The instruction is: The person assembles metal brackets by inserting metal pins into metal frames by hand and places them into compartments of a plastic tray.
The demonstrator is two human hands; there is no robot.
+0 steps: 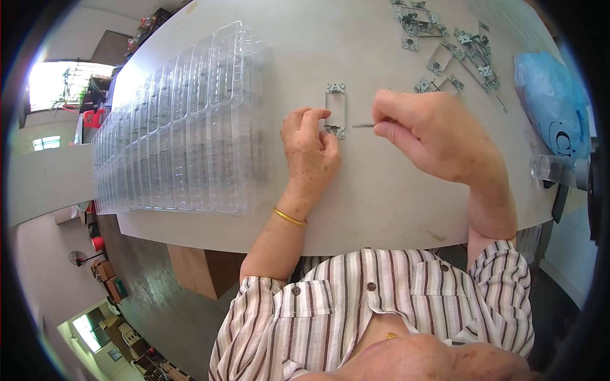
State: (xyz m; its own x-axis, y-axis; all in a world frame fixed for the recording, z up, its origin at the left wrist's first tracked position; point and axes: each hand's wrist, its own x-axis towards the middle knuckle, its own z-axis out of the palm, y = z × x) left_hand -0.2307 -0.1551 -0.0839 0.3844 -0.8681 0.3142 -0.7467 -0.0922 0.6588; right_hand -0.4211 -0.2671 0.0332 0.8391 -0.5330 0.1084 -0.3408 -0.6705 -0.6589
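A narrow rectangular metal frame [345, 109] lies flat on the table, with a bracket at each of its short ends. My left hand [307, 143] is at its lower left, fingers curled and thumb against the near end, steadying it. To the right of the frame, my right hand [438, 133] is closed in a pinch. From that pinch a thin grey metal rod [363, 126] points left toward the frame, with a small gap between them. The rest of the rod is hidden inside my fingers, so its exact kind cannot be made out.
Stacked clear plastic trays [238, 101] with long compartments stand at the left of the white table [305, 228]. Several loose metal frames [476, 54] lie at the far right. A blue plastic bag [553, 95] and a clear cup-like container [543, 167] sit by the right edge.
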